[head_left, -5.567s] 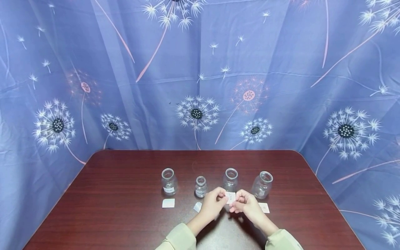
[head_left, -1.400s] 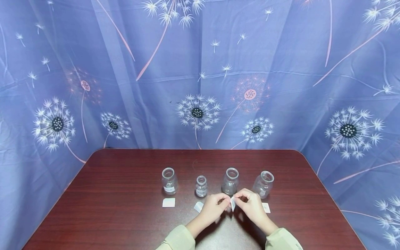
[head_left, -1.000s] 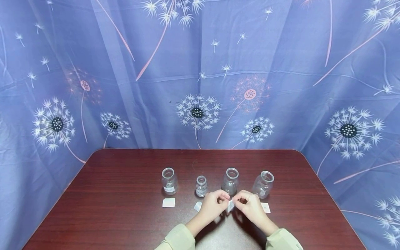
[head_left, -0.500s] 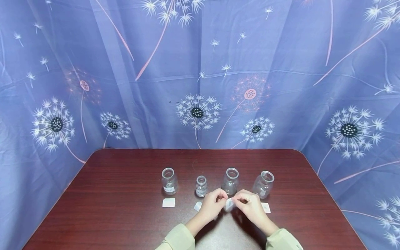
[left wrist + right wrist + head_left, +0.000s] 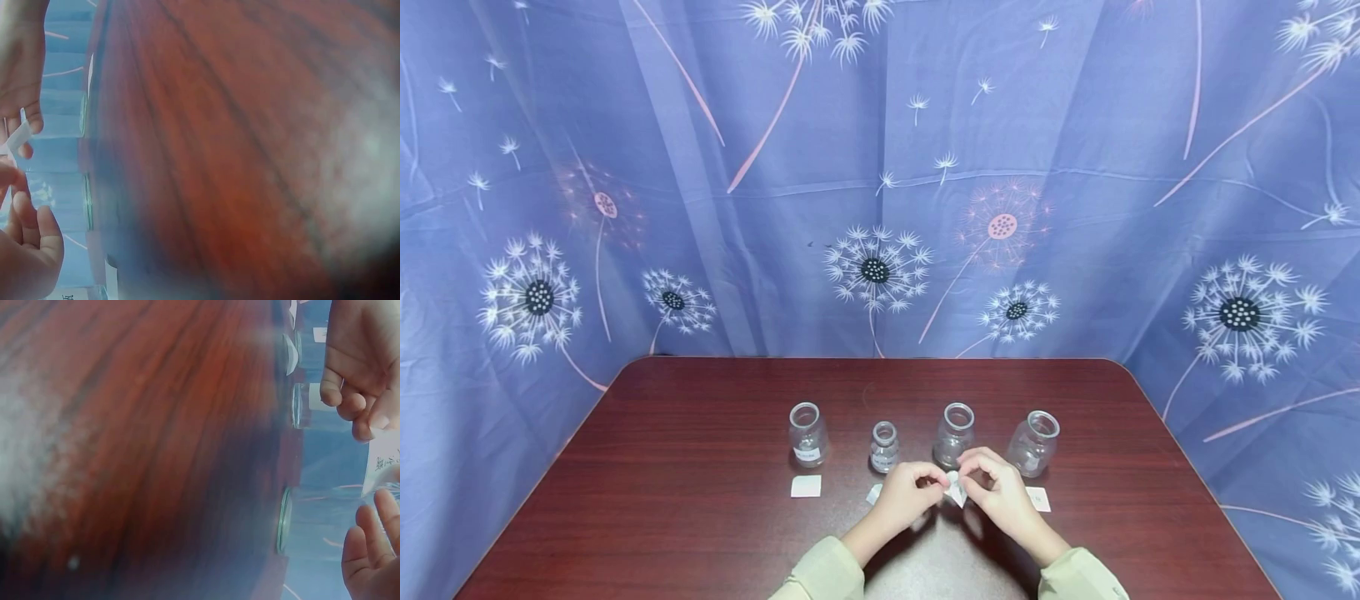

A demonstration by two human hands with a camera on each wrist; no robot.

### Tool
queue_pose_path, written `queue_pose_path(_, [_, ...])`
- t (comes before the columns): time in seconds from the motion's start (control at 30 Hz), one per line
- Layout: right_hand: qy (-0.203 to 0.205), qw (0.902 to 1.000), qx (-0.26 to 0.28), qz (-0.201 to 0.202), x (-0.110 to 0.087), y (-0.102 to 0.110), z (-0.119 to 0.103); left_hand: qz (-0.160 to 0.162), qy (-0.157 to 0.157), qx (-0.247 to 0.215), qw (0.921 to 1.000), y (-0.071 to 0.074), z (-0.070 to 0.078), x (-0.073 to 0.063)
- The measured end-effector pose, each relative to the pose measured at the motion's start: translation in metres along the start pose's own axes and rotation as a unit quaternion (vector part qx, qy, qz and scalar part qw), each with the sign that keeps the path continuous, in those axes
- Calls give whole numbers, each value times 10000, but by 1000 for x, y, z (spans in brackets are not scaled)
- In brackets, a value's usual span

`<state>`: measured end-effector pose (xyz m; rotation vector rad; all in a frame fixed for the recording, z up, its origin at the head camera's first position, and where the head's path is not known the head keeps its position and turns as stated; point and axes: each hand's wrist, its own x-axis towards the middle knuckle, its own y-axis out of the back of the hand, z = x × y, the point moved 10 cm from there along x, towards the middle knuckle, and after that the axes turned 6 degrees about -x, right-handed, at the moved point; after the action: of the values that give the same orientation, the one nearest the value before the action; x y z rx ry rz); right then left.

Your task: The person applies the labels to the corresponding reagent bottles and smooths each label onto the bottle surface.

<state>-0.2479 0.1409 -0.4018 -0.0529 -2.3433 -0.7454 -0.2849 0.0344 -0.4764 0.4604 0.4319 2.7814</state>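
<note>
In the head view a small white label (image 5: 956,490) is between both hands, in front of the third glass jar (image 5: 955,437). It looks bent and narrows to a point toward the table. My left hand (image 5: 908,493) pinches its left edge; black print on the label (image 5: 381,459) shows in the right wrist view. My right hand (image 5: 1002,493) has curled fingers at the other edge, where a thin white strip stands up by the fingertips in the left wrist view. No label shows on the third jar.
A jar (image 5: 807,433) with a white label and a smaller labelled jar (image 5: 884,447) stand to the left. Another jar (image 5: 1033,443) stands right. White paper pieces (image 5: 806,486) lie before several jars, including a printed one (image 5: 1038,499), on the dark red table (image 5: 662,492).
Earlier the label was held flat, print showing; since then both hands have turned and bent it. Just now the right fingers have risen slightly and spread a bit. The jars stay put.
</note>
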Motion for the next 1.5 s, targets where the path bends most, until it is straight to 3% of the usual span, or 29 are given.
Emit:
queue_pose_path(0.2, [-282,9989,384,-21,-1,1,7,262,-402,521,9975,5,9,0])
queue_pose_path(0.53, [-607,9961,631,106,-2,3,18,491,-745,713,9935,6,15,-1])
queue_pose_path(0.7, [-652,9955,683,104,-2,4,20,617,-567,853,9928,6,14,0])
queue_pose_path(0.9, [-960,9931,604,287,-2,11,28,658,-408,1446,9865,-1,13,0])
queue_pose_path(1.1, [-1271,9900,503,334,-4,13,35,305,-230,1905,9809,-19,10,2])
queue_pose_path(1.2, [-1342,9889,532,344,-5,13,37,138,-100,2249,9742,-25,6,2])
queue_pose_path(1.5, [-1333,9895,447,330,-7,14,36,-394,461,2886,9555,-26,-6,-1])
